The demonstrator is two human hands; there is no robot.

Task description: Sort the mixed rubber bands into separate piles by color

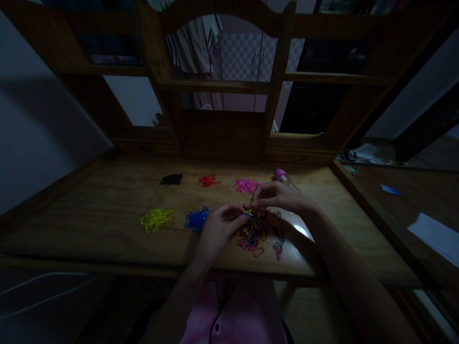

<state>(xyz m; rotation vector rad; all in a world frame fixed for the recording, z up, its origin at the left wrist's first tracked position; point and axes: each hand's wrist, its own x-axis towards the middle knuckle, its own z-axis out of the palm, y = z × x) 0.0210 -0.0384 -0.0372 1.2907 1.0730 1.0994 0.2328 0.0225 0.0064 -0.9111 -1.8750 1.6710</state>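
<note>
My left hand (pixel 224 227) pinches a few thin bands, yellow and blue, which look like small rubber bands (pixel 247 213). Close beside it, the fingers of my right hand (pixel 274 196) are closed on a dark, looped band (pixel 251 202). Both hands are over a mixed heap of coloured bands (pixel 260 229). Blue bands (pixel 196 220) lie just left of my left hand, partly covered by it. Pink bands (pixel 244 186) lie behind my fingertips. Farther left are piles of yellow bands (pixel 157 220), red bands (pixel 208 180) and black bands (pixel 171 179).
A small container with a pink top (pixel 280 175) is behind my right hand, partly hidden. The wooden desk (pixel 107 210) backs onto an open shelf unit (pixel 222 86). White paper (pixel 435 236) and a blue packet (pixel 390 190) lie on a surface at right.
</note>
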